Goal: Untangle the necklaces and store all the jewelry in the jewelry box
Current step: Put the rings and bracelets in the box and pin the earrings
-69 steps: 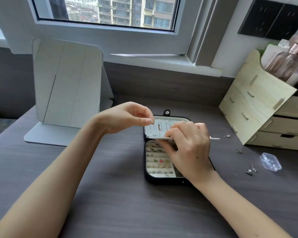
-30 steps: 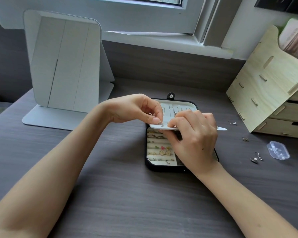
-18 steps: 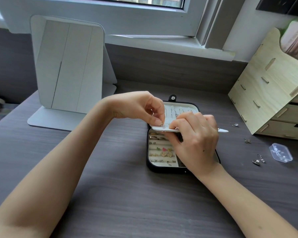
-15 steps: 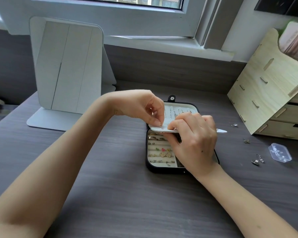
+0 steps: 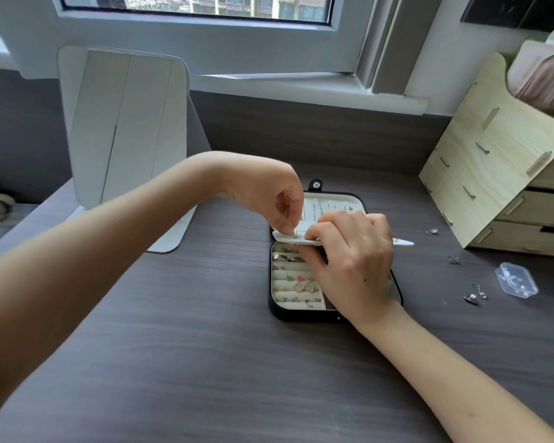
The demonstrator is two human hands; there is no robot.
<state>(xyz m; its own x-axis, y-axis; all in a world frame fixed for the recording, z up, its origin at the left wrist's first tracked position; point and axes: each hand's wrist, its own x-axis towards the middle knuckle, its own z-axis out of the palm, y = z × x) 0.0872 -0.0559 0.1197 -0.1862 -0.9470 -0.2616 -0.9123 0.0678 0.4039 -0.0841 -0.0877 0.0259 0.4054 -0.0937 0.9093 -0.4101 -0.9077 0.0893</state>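
1. Black rectangular jewelry box [image 5: 274, 311] open on grey wood-grain surface [image 5: 189, 346].
2. Right hand [image 5: 352, 260] fingers [image 5: 320, 230] curled round white padded flap [image 5: 285, 238] above box.
3. Left hand [image 5: 269, 193] fingers [image 5: 285, 219] pinching tiny metal piece [image 5: 296, 234] at flap's left end.

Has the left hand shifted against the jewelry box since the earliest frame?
Yes: against the jewelry box, the left hand came down from the lid's top left corner to the white flap.

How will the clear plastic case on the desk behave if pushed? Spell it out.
The clear plastic case looks thin and flat, so probably light and unlikely to tip. On the smooth desk it would likely slide rather than roll. Its thin walls may crack if squeezed hard.
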